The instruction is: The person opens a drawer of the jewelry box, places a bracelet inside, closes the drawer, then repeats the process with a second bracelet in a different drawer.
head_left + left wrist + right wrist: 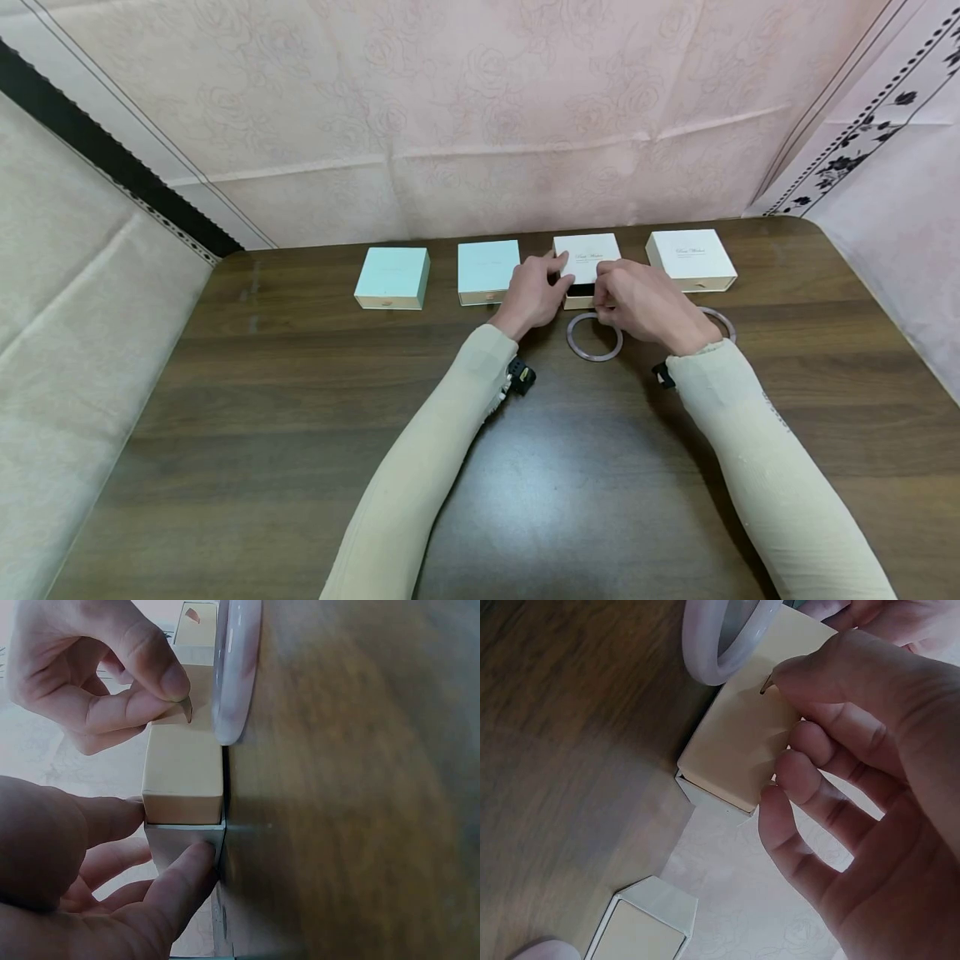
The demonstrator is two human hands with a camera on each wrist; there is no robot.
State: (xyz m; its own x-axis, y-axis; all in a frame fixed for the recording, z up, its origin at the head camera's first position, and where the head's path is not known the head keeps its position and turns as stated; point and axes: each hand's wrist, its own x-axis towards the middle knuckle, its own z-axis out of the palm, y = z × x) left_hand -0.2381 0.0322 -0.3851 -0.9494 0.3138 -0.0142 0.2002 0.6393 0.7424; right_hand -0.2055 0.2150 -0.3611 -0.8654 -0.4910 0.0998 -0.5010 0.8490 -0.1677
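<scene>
Third from the left stands a white drawer box (pixel 587 243) with small lettering on its lid. Its cream drawer (pixel 184 763) is partly pulled out, and a dark strip of the inside shows. My left hand (pixel 534 292) holds the box's outer sleeve (pixel 180 840) from the left, fingers and thumb on its sides. Between thumb and forefinger, my right hand (pixel 641 302) pinches the small pull tab (pixel 766 684) on the drawer front. A pale lilac bangle (pixel 595 358) lies on the table just in front of this drawer. What the drawer contains is hidden.
Two mint boxes, one at far left (pixel 392 271) and one beside my left hand (pixel 487 265), stand in the row. Another white box (pixel 690 257) is at the right, with a second bangle (pixel 727 323) in front, partly hidden. Behind the brown table (pixel 300 433) hangs patterned cloth (pixel 480 100).
</scene>
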